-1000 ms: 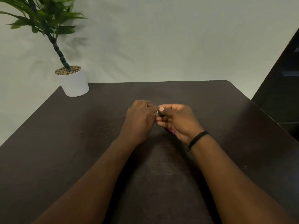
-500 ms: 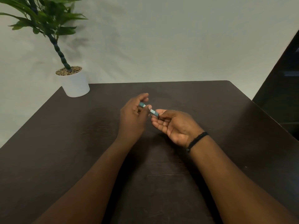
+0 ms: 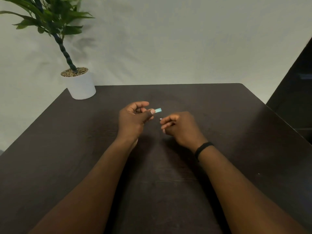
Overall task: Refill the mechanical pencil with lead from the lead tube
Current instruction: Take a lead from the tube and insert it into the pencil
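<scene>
Head view
Left hand: the left hand (image 3: 133, 119) is floating just above the worktop (image 3: 219, 115), near the middle. Its fingers (image 3: 141, 104) are curling in, and the thumb and a finger are pinching a small teal tube (image 3: 158, 110).
Tube: the tube is sticking out past the thumb tip, pointing to the right and lying almost flat. Only its teal end is showing; the rest is hiding inside the hand.
Right hand: the right hand (image 3: 180, 128) is sitting just to the right of the left hand, with a little gap between them. Its fingers are curling in and pinching a tiny pale thing (image 3: 160, 118) at their tips. That thing is too small to tell what it is.
Pencil: the pencil is not showing clearly in either hand, so I cannot tell where it is.
Wrist: a black band (image 3: 202, 147) is going around the right wrist.
Plant: a green plant in a white pot (image 3: 81, 85) is standing at the far left corner of the worktop, well apart from the hands.
Wall: a pale wall (image 3: 185, 39) is standing behind the worktop.
</scene>
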